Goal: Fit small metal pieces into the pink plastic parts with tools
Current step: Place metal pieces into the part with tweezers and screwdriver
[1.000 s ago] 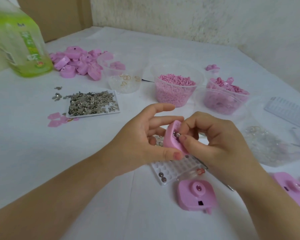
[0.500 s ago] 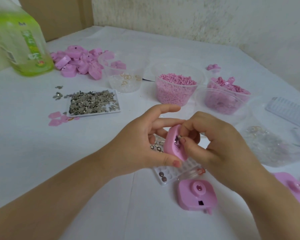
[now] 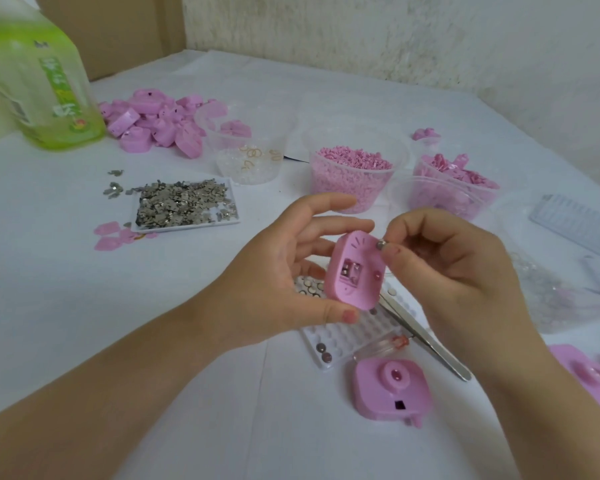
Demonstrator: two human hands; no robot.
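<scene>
Fingers (image 3: pixel 326 205) of our left hand (image 3: pixel 278 282) grip the pink plastic part (image 3: pixel 355 271), upright above the white grid tray (image 3: pixel 340 341). Our right hand (image 3: pixel 454 271) pinches a small metal piece (image 3: pixel 381 244) at the part's upper right edge; tweezers (image 3: pixel 426 337) lie below.

The green bottle (image 3: pixel 45 88) is blurred, cut by the left edge. The tweezers (image 3: pixel 430 342) lose their tips behind the held pink part (image 3: pixel 355 271). The pinched metal piece (image 3: pixel 381 244) is too small to identify.
</scene>
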